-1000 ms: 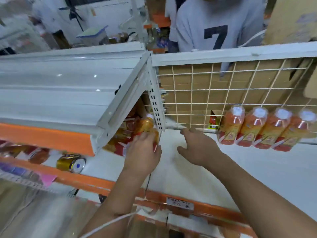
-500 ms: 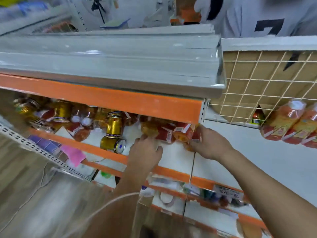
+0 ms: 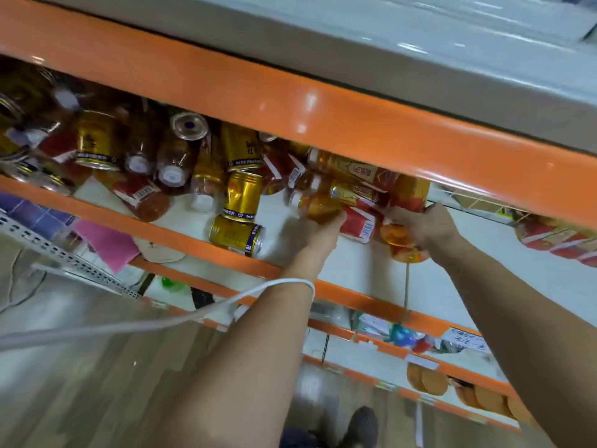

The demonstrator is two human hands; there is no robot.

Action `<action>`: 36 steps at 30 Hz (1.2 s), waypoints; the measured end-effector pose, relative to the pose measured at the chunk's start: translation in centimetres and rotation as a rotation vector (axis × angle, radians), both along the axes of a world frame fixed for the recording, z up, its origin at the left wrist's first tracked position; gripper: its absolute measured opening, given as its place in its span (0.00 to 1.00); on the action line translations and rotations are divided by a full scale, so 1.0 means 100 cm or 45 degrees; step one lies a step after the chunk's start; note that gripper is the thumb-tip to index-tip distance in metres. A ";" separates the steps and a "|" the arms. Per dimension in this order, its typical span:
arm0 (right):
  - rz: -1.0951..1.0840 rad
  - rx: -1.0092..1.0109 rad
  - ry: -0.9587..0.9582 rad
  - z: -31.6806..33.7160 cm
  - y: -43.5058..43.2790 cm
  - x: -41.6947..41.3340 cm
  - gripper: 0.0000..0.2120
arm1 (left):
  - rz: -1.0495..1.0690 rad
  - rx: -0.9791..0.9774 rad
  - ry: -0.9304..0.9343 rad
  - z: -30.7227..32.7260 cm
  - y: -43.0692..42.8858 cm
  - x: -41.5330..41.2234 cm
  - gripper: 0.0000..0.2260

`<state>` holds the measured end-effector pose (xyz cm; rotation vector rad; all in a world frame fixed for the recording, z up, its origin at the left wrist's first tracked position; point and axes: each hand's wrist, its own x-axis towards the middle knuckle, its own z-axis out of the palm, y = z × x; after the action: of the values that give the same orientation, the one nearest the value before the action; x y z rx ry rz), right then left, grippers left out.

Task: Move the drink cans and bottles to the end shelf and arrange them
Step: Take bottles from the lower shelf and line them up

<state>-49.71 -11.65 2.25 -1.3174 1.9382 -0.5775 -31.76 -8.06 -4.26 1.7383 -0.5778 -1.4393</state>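
Note:
A jumble of gold drink cans (image 3: 240,197) and amber tea bottles (image 3: 171,163) with red labels lies on the white shelf (image 3: 277,218) under an orange-edged shelf above. My left hand (image 3: 311,232) reaches into the pile and grips an amber bottle (image 3: 318,205) from below. My right hand (image 3: 420,226) grips another amber bottle (image 3: 408,197) at the right end of the pile. One gold can (image 3: 237,236) lies on its side at the shelf's front edge. Arranged bottles (image 3: 555,239) lie on the end shelf at far right.
The orange front lip (image 3: 323,124) of the upper shelf hangs low over the pile. Lower shelves hold packaged goods (image 3: 426,381) and price tags. A pink cloth (image 3: 106,242) lies at the left. A white cable (image 3: 161,321) runs across my left forearm.
The view has swung left and down from the end shelf to the jumbled shelf. Both hands have moved into the pile and each has taken hold of a bottle.

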 end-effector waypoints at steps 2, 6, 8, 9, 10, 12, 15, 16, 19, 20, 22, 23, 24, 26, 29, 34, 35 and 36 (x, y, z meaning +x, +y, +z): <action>-0.043 0.012 -0.055 0.003 0.009 -0.002 0.17 | 0.056 0.035 0.216 -0.002 -0.008 -0.004 0.24; -0.055 0.028 -0.201 0.004 0.027 -0.008 0.17 | 0.192 0.090 0.360 -0.010 -0.028 -0.013 0.38; -0.067 0.072 -0.312 0.004 0.037 -0.015 0.19 | 0.303 0.106 0.311 -0.033 -0.044 -0.018 0.47; -0.069 0.094 -0.387 0.004 0.042 -0.019 0.21 | 0.357 0.082 0.322 -0.038 -0.047 -0.018 0.43; -0.055 0.111 -0.464 0.003 0.048 -0.024 0.23 | 0.417 0.032 0.345 -0.027 -0.042 -0.019 0.36; 0.008 0.130 -0.592 0.001 0.059 -0.036 0.25 | 0.485 -0.049 0.375 -0.013 -0.026 -0.019 0.25; 0.055 0.119 -0.833 -0.002 0.074 -0.055 0.18 | 0.422 -0.103 0.435 -0.010 0.007 -0.013 0.21; 0.035 0.124 -0.932 -0.004 0.078 -0.061 0.17 | 0.385 -0.117 0.489 -0.007 0.020 -0.011 0.19; -0.009 0.142 -1.176 -0.007 0.084 -0.078 0.23 | 0.367 -0.200 0.640 0.013 0.054 -0.008 0.14; -0.002 0.147 -1.221 -0.007 0.084 -0.082 0.27 | 0.348 -0.213 0.644 0.019 0.063 -0.008 0.14; 0.020 0.151 -1.289 -0.003 0.087 -0.085 0.30 | 0.266 -0.172 0.585 0.030 0.077 -0.009 0.19; 0.037 0.145 -1.327 0.000 0.088 -0.086 0.28 | 0.211 -0.136 0.542 0.033 0.083 -0.012 0.23; 0.057 0.139 -1.343 0.002 0.089 -0.086 0.25 | 0.151 -0.118 0.499 0.035 0.087 -0.014 0.27; 0.121 0.151 -1.330 0.004 0.091 -0.088 0.24 | 0.073 -0.148 0.419 0.037 0.091 -0.023 0.27; 0.150 0.124 -1.256 0.006 0.093 -0.098 0.38 | -0.043 -0.243 0.343 0.045 0.092 -0.044 0.23; 0.095 0.039 -1.228 0.009 0.089 -0.139 0.37 | -0.342 -0.348 0.186 0.062 0.078 -0.087 0.21; 0.074 0.024 -1.228 0.008 0.088 -0.149 0.37 | -0.397 -0.368 0.150 0.066 0.075 -0.098 0.21; 0.054 0.008 -1.227 0.009 0.088 -0.160 0.38 | -0.442 -0.385 0.125 0.070 0.071 -0.110 0.21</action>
<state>-65.68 -2.89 3.15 -0.8168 1.1048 -0.9578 -42.75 -0.93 2.75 1.3680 -1.0254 -1.5662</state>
